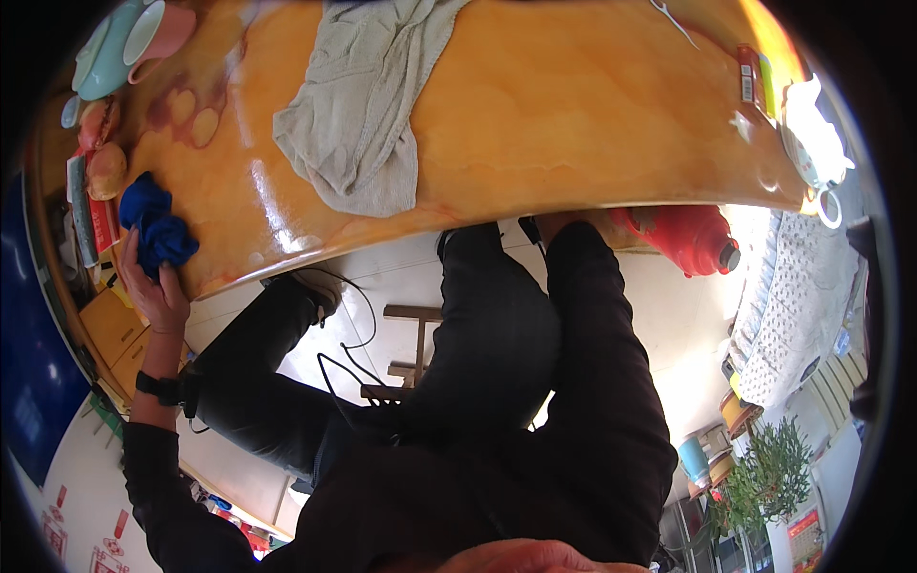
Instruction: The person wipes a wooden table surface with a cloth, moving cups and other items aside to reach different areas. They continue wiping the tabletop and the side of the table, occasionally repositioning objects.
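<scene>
My left hand (154, 288) is at the left end of the orange-brown table (573, 107), with thumb and fingers around the near end of a crumpled blue cloth (159, 229). A black band (161, 389) circles that wrist. My right arm in its dark sleeve (598, 322) reaches forward to the table's near edge. Only a strip of skin shows there, and the right hand itself is hidden under the edge. Between the arms, a rumpled grey-beige towel (358, 122) lies across the table.
Left: a pink mug (159, 32), pale green vessel (111, 54) and two round reddish fruits (106, 170). Right: a small red box (747, 75) and white teapot (813, 136). Below the edge: a red thermos flask (684, 240), a wooden stand (419, 344) and a loose black cable (372, 308).
</scene>
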`<state>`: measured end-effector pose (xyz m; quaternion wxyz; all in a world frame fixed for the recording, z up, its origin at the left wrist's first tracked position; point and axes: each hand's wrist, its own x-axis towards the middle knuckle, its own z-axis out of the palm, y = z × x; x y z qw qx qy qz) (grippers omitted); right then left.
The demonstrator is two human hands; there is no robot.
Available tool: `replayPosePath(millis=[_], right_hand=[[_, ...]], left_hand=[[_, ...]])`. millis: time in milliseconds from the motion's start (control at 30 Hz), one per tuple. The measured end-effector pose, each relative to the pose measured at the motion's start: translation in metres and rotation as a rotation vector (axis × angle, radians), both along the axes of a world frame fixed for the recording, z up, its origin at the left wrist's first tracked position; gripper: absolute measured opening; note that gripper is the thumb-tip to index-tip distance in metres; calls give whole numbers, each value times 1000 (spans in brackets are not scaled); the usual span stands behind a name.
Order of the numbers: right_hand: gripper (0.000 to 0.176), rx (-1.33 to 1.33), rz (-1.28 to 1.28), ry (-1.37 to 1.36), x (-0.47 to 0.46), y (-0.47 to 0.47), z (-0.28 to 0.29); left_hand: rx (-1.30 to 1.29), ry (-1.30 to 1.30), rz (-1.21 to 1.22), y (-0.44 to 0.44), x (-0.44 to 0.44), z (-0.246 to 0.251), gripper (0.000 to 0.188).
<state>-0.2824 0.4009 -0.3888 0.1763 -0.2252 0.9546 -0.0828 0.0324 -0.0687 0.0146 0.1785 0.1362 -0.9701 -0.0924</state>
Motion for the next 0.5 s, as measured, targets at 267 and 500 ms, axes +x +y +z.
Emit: replayPosePath(millis=[267, 500], right_hand=[[72, 141, 47, -45, -31, -38, -54], [70, 134, 41, -13, -20, -28, -45]], left_hand=[[16, -34, 33, 3, 1, 1, 56], [29, -35, 26, 0, 4, 1, 57]])
